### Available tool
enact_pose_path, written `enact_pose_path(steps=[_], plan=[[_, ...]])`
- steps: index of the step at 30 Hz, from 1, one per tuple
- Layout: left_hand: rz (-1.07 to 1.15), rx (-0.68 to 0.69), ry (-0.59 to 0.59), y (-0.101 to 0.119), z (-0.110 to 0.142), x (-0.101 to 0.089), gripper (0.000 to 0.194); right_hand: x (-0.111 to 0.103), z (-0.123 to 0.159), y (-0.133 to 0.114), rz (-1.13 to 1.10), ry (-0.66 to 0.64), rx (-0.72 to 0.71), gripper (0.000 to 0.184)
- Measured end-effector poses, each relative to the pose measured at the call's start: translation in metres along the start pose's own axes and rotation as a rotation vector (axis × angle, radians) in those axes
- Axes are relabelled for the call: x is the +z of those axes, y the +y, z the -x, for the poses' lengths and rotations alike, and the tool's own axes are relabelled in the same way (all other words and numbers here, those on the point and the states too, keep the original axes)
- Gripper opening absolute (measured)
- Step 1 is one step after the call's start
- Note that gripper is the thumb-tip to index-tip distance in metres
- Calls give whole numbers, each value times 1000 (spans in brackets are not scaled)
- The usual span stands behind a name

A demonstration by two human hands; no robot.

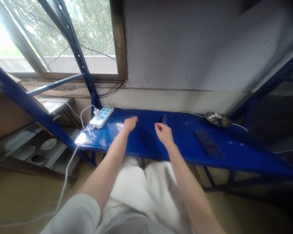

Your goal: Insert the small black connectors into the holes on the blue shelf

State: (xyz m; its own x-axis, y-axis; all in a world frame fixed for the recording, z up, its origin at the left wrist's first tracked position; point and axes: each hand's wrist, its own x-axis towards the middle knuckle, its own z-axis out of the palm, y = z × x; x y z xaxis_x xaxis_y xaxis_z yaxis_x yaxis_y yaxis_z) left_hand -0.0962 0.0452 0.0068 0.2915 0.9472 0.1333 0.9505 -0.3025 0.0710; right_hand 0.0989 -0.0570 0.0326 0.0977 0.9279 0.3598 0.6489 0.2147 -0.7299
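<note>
My left hand [131,123] rests palm down on the blue shelf [146,143], its fingers loosely laid on the surface with nothing visible under them. To its right, my right hand [164,132] is held just over the shelf with thumb and fingertips pinched together. Whatever may be between those fingertips is too small to make out. Just behind the right hand lies a short strip of small clear, bead-like pieces [164,119], with a thin dark stick-like item [161,119] beside it. The hand partly hides both.
A white power strip [102,117] with a plug and cables sits at the shelf's left end. Toward the right are a shiny metal dish [217,119] and a dark, pixelated object [208,143]. Blue metal posts [75,48] frame both sides; a wall stands behind.
</note>
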Motion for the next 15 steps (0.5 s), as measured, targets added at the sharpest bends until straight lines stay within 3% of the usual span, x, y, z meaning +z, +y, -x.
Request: enact_pose_path(steps=[3, 10, 12, 15], plan=[[18, -15, -51, -3, -3, 5, 28, 1, 0, 1, -5, -7, -1, 28], [157, -37, -8, -8, -5, 6, 22, 6, -3, 4, -22, -19, -18, 28], [227, -78, 45, -7, -6, 2, 19, 6, -4, 3, -33, -25, -19, 28], [421, -131, 213, 1, -8, -12, 17, 6, -7, -1, -56, -31, -7, 27]])
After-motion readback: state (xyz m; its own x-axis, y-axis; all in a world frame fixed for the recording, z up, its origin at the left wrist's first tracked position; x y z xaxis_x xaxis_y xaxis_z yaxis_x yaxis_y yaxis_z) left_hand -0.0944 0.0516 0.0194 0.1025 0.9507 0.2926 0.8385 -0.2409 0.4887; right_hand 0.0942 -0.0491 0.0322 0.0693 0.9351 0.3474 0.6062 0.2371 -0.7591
